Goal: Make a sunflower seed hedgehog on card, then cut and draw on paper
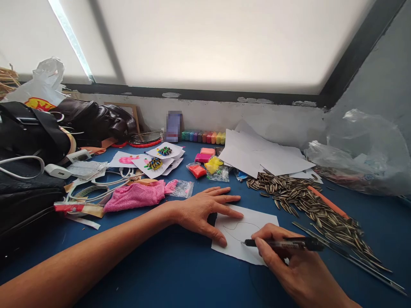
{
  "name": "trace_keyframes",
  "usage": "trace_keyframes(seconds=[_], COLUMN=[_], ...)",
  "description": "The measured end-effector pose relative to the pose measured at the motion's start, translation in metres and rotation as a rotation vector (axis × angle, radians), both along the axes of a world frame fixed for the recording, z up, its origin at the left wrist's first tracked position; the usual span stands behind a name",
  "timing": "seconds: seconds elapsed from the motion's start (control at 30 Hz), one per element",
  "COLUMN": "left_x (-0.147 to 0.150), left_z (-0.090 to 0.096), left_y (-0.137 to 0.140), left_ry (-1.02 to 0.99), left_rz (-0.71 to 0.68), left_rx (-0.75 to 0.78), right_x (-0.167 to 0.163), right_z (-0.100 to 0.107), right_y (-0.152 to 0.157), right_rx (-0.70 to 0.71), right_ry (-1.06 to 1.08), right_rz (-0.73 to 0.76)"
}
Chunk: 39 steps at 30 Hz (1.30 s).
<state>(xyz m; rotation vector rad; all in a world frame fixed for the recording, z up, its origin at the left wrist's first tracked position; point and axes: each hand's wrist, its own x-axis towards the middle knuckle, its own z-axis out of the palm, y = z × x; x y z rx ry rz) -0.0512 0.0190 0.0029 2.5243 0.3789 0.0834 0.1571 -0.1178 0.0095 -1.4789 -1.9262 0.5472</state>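
A small sheet of white paper (pixel 237 252) lies on the blue table in front of me, with a thin curved outline drawn on it. My left hand (pixel 205 214) is spread over the paper's left edge, its thumb and fingers apart and pressing down. In my right hand (pixel 289 256) I grip a black pen (pixel 282 244), held slanted with its tip at or very near the lower part of the drawn line. The right hand's lower fingers are partly hidden behind the hand and rest over the paper's right side.
Sunflower seeds (pixel 298 196) are heaped at right, with an orange stick (pixel 327 202) and thin metal tools (pixel 356 259). White sheets (pixel 257 149), clay packets (pixel 196 170) and clay-decorated papers (pixel 153 164) lie behind. A pink cloth (pixel 135 196), cables and black bags (pixel 28 179) crowd the left.
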Motion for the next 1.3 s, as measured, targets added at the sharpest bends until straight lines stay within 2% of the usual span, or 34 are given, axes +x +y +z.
trace_keyframes(seconds=[0.67,0.93,1.3], left_x=[0.0,-0.0001,0.0], left_z=[0.002,0.0004,-0.0023], left_y=[-0.0006,0.0003,0.0013], left_ry=[0.014,0.009,-0.015], left_rz=[0.006,0.001,-0.002], left_rx=[-0.005,-0.011,-0.013], right_x=[-0.0006,-0.0016,-0.0049], right_z=[0.0009,-0.0014,-0.005], right_y=[-0.0025,0.0007,0.0061], right_rx=[0.029,0.033,0.049], right_ry=[-0.018,0.132,0.177], right_rz=[-0.065,-0.114,-0.106])
